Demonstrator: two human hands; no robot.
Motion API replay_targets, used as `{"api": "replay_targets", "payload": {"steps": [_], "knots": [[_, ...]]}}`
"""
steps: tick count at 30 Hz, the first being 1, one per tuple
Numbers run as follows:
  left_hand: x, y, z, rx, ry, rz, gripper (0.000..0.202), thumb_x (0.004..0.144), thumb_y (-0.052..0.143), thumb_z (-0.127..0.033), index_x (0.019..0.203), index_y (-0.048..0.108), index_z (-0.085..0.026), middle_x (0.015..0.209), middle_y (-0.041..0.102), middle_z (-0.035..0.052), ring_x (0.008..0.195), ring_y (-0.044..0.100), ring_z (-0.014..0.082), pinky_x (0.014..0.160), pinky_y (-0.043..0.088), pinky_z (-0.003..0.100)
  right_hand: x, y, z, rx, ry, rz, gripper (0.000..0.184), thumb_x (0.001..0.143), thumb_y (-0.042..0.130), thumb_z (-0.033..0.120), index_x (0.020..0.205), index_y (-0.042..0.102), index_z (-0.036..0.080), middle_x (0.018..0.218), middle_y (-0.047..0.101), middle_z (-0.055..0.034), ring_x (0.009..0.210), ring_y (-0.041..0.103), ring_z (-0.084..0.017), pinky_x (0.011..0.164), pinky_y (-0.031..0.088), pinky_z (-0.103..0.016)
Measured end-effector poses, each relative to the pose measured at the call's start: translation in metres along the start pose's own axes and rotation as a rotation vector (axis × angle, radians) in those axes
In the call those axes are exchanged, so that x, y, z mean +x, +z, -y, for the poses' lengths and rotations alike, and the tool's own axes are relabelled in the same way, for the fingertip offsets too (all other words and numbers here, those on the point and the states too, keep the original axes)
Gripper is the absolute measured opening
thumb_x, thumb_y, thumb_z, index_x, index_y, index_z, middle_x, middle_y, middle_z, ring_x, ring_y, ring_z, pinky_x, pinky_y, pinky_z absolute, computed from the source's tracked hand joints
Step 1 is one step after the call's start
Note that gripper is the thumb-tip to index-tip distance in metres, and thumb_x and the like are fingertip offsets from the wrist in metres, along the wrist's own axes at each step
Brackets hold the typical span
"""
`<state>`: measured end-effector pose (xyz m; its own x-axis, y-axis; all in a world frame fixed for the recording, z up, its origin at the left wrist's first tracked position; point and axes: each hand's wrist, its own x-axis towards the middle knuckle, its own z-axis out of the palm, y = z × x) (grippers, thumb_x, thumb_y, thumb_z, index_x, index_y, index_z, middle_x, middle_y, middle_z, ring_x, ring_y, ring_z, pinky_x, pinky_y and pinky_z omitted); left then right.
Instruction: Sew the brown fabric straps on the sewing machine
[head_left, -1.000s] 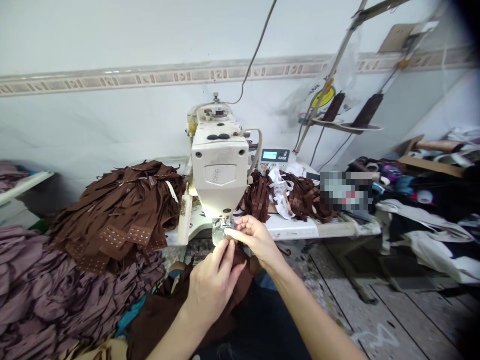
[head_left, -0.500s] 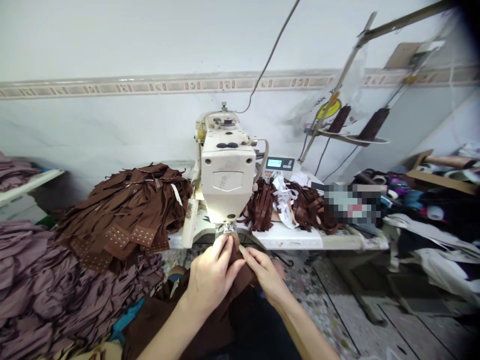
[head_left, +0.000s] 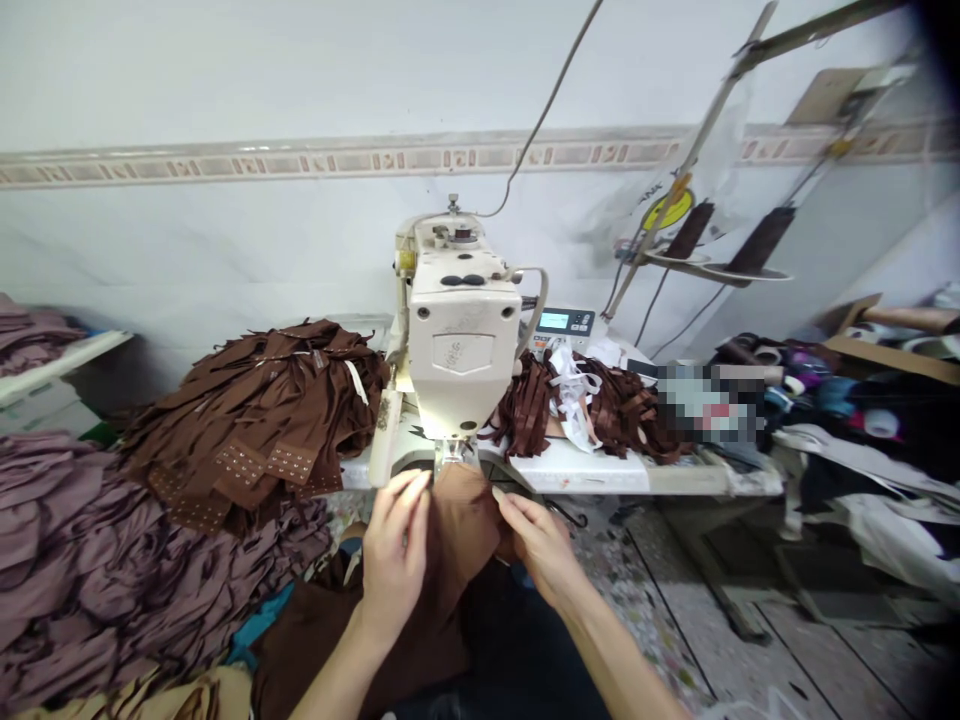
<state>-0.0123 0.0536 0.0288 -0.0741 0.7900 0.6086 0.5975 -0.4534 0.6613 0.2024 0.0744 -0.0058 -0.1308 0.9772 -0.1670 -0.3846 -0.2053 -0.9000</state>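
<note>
A piece of brown fabric point(head_left: 461, 525) spreads from under the needle area of a white sewing machine point(head_left: 463, 350) down towards my lap. My left hand point(head_left: 395, 545) pinches the cloth's left edge close to the presser foot point(head_left: 454, 452). On the other side, my right hand point(head_left: 538, 540) grips the right edge between thumb and fingers. The cloth lies fairly flat between both hands, showing a lighter brown face near the machine. More dark brown fabric point(head_left: 315, 640) hangs below my left wrist. The needle tip is too small to make out.
Brown pieces with metal eyelets point(head_left: 262, 420) are heaped left of the machine, above mauve cloth point(head_left: 150, 570). Brown straps point(head_left: 529, 405) and white ribbon point(head_left: 574, 400) lie right, near a control panel point(head_left: 559, 325). Thread cones point(head_left: 761, 240) stand on a rack at the right.
My hands have moved apart, the left one shifting left and the right one slightly right. The cloth between them, bunched before, is now spread flatter. The view has shifted slightly.
</note>
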Motion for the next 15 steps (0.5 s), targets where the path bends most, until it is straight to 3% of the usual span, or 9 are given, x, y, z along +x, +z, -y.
{"api": "replay_targets", "payload": {"steps": [1, 3, 5, 7, 10, 11, 13, 15], "knots": [[-0.005, 0.001, 0.012, -0.047, -0.135, -0.025, 0.036, 0.112, 0.051, -0.035, 0.141, 0.068, -0.024, 0.137, 0.07, 0.0138, 0.132, 0.067, 0.0253, 0.116, 0.052, 0.044, 0.002, -0.002, -0.001, -0.003, 0.008, -0.011, 0.047, 0.079, 0.089, 0.066, 0.08, 0.077, 0.021, 0.076, 0.071, -0.0016, 0.077, 0.067, -0.022, 0.074, 0.053, -0.033], [-0.015, 0.004, 0.036, -0.197, -0.435, 0.112, 0.048, 0.111, 0.048, -0.051, 0.145, 0.064, -0.022, 0.146, 0.066, 0.0158, 0.139, 0.061, 0.0268, 0.118, 0.049, 0.046, 0.007, -0.004, -0.002, -0.017, 0.03, -0.019, 0.054, 0.076, 0.087, 0.073, 0.081, 0.077, 0.02, 0.076, 0.072, -0.0028, 0.078, 0.067, -0.023, 0.074, 0.053, -0.033], [-0.026, 0.011, 0.055, -0.269, -0.52, 0.293, 0.059, 0.107, 0.048, -0.064, 0.134, 0.072, -0.018, 0.135, 0.074, 0.0161, 0.134, 0.066, 0.0301, 0.11, 0.055, 0.048, 0.01, -0.002, -0.003, -0.039, 0.041, -0.019, 0.059, 0.076, 0.084, 0.078, 0.081, 0.077, 0.02, 0.078, 0.072, -0.004, 0.077, 0.067, -0.023, 0.072, 0.052, -0.033], [-0.038, 0.019, 0.066, -0.344, -0.559, 0.47, 0.063, 0.102, 0.05, -0.072, 0.115, 0.08, -0.018, 0.11, 0.082, 0.0116, 0.112, 0.075, 0.03, 0.096, 0.062, 0.047, 0.01, 0.003, -0.002, -0.081, 0.021, -0.017, 0.06, 0.078, 0.081, 0.079, 0.079, 0.075, 0.02, 0.076, 0.071, -0.0038, 0.075, 0.065, -0.023, 0.07, 0.051, -0.033], [-0.057, 0.03, 0.071, -0.44, -0.615, 0.68, 0.066, 0.105, 0.047, -0.07, 0.091, 0.081, -0.016, 0.079, 0.079, 0.0069, 0.078, 0.076, 0.0246, 0.074, 0.064, 0.038, 0.005, 0.014, 0.001, -0.162, -0.06, -0.016, 0.057, 0.084, 0.078, 0.077, 0.078, 0.073, 0.02, 0.071, 0.066, -0.0021, 0.072, 0.061, -0.022, 0.067, 0.049, -0.033], [-0.062, 0.033, 0.071, -0.462, -0.632, 0.72, 0.061, 0.107, 0.048, -0.065, 0.093, 0.08, -0.015, 0.081, 0.078, 0.0067, 0.075, 0.075, 0.0229, 0.072, 0.064, 0.036, 0.002, 0.018, 0.003, -0.181, -0.086, -0.01, 0.056, 0.086, 0.076, 0.076, 0.08, 0.073, 0.02, 0.072, 0.065, -0.0016, 0.072, 0.06, -0.022, 0.067, 0.048, -0.032], [-0.071, 0.04, 0.072, -0.489, -0.652, 0.73, 0.042, 0.107, 0.059, -0.052, 0.111, 0.076, -0.014, 0.102, 0.078, 0.0083, 0.087, 0.075, 0.0225, 0.077, 0.064, 0.038, -0.006, 0.026, 0.007, -0.206, -0.121, 0.014, 0.053, 0.089, 0.075, 0.073, 0.085, 0.072, 0.02, 0.076, 0.064, -0.0008, 0.073, 0.058, -0.02, 0.068, 0.048, -0.031], [-0.076, 0.045, 0.073, -0.494, -0.646, 0.645, 0.036, 0.104, 0.069, -0.041, 0.132, 0.067, -0.017, 0.129, 0.071, 0.0105, 0.107, 0.073, 0.025, 0.09, 0.064, 0.045, -0.015, 0.032, 0.012, -0.248, -0.148, 0.045, 0.051, 0.09, 0.078, 0.069, 0.083, 0.07, 0.019, 0.077, 0.062, 0.0003, 0.073, 0.055, -0.017, 0.068, 0.046, -0.028]]}}
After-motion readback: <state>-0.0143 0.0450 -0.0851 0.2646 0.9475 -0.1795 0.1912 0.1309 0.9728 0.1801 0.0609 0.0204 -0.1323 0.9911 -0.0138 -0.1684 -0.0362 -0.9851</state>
